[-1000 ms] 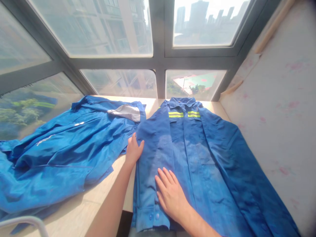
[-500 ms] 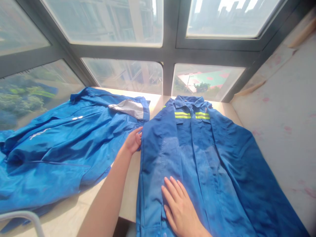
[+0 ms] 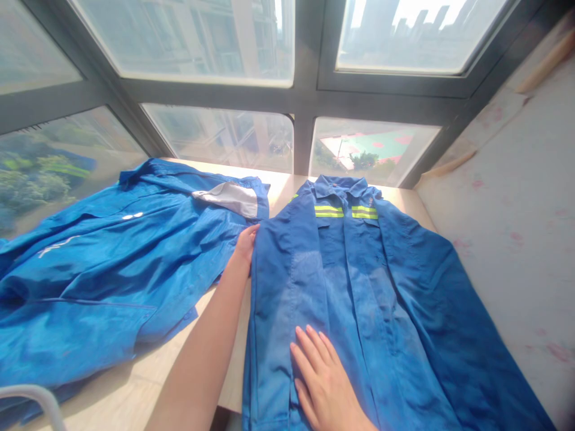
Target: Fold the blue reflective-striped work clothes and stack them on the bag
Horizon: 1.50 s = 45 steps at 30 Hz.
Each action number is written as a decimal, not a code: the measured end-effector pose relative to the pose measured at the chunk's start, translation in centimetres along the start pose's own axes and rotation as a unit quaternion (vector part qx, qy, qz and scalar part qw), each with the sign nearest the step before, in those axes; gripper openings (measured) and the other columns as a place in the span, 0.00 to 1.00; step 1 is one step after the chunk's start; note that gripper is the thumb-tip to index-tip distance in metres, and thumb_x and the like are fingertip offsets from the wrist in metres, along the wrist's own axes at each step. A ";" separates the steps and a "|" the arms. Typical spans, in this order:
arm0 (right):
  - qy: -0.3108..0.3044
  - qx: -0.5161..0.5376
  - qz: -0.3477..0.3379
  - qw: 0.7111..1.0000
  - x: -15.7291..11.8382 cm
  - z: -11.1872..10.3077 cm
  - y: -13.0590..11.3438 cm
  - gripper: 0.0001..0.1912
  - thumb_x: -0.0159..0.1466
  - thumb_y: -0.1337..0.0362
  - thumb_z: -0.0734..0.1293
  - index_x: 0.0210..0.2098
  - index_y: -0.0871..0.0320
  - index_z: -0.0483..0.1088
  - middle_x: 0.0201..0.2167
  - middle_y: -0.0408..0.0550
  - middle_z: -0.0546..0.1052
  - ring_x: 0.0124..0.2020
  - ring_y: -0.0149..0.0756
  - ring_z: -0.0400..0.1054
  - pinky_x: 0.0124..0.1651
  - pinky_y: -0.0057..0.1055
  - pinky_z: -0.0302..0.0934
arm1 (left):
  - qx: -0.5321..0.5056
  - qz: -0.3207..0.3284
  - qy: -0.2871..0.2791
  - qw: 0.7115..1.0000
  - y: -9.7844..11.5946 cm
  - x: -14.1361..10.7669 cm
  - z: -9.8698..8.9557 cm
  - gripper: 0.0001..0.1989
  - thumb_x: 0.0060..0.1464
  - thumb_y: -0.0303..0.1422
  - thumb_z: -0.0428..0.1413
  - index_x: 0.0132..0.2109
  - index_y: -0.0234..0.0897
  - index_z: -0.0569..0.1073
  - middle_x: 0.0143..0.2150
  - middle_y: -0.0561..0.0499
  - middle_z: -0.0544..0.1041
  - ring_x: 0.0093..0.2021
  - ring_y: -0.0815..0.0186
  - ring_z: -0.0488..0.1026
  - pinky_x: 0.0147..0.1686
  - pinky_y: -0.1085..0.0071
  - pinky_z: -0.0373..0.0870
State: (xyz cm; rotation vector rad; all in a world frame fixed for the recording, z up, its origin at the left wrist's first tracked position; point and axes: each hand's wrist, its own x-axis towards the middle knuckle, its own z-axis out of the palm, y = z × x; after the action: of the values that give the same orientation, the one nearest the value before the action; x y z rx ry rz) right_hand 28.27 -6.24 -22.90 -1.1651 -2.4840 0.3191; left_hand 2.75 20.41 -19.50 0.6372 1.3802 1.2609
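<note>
A blue work jacket with yellow-and-grey reflective strips lies front up, its collar towards the window. My right hand rests flat on its lower front and sleeve, fingers stretched out. At the outer edge of the jacket's left-lying sleeve, my left hand grips the cloth, with most of its fingers hidden behind the edge. Left of it a second, brighter blue jacket is spread out in folds, with a pale grey patch near its right end.
Both garments lie on a pale wooden surface below grey-framed windows. A wall with faded flowers bounds the right side. A white curved bar sits at the bottom left.
My left hand has slid slightly up along the sleeve edge, and its fingers have gone behind the cloth. My right hand stays flat on the jacket. The view has shifted slightly.
</note>
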 end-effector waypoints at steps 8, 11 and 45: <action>-0.017 0.003 -0.002 1.000 0.0 0.4 0.2 0.31 0.65 0.64 0.66 0.68 0.55 0.62 0.72 0.50 0.56 0.71 0.50 0.54 0.68 0.47 0.59 | 0.170 0.037 0.075 0.982 0.1 0.6 -0.8 0.13 0.52 0.31 0.55 0.45 0.34 0.76 0.38 0.45 0.81 0.43 0.55 0.79 0.44 0.61 0.75; -0.032 0.012 0.002 0.999 0.1 0.6 0.2 0.32 0.64 0.64 0.66 0.67 0.56 0.63 0.72 0.52 0.57 0.71 0.53 0.55 0.67 0.49 0.60 | 0.279 0.093 0.118 0.948 1.4 0.1 -0.2 0.15 0.49 0.30 0.57 0.47 0.36 0.76 0.49 0.40 0.79 0.57 0.47 0.72 0.54 0.56 0.69; 0.056 -0.067 0.118 0.989 22.5 -7.2 30.2 0.28 0.70 0.66 0.56 0.68 0.69 0.58 0.71 0.65 0.57 0.72 0.47 0.51 0.71 0.46 0.51 | 0.710 0.379 -0.100 0.585 -2.3 7.0 18.2 0.22 0.61 0.28 0.49 0.62 0.37 0.69 0.67 0.39 0.68 0.68 0.52 0.60 0.65 0.51 0.57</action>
State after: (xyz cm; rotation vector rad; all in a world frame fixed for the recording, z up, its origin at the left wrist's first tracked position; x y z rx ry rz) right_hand 38.94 30.58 -21.78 -1.4951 -2.3038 0.1456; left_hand 18.55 32.00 -20.96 2.6071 1.7810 0.2496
